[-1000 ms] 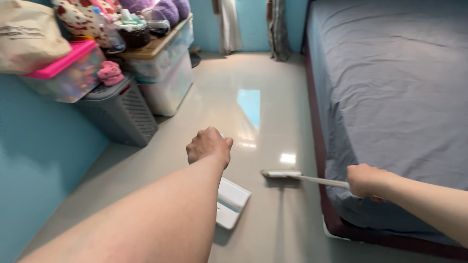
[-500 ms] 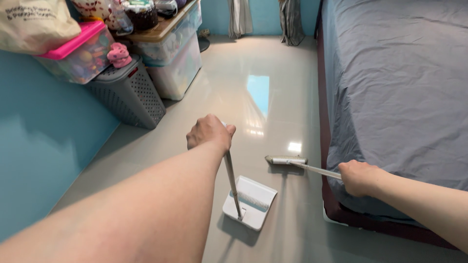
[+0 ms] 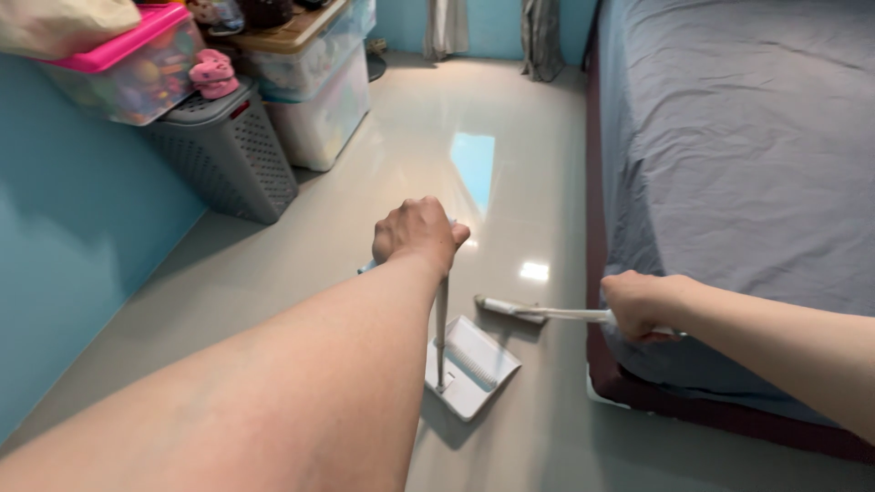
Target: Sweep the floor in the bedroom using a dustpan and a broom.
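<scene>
My left hand (image 3: 417, 234) is closed around the top of a long thin handle that runs down to a white dustpan (image 3: 474, 366) standing flat on the glossy grey floor (image 3: 383, 219). My right hand (image 3: 638, 305) grips the thin pale handle of a small broom. The narrow broom head (image 3: 507, 309) lies low on the floor just behind the dustpan, close to the bed's edge. Broom head and dustpan are a short way apart.
A bed with a grey sheet (image 3: 747, 146) and dark base fills the right side. Along the blue left wall (image 3: 73, 246) stand a grey perforated basket (image 3: 223, 155), clear storage boxes (image 3: 319, 91) and a pink-lidded box (image 3: 118, 64). Curtains (image 3: 492, 27) hang at the far end.
The view has tilted down and forward. The dustpan has come out from under my left arm, with its handle now visible. The broom head has moved left, nearer the dustpan.
</scene>
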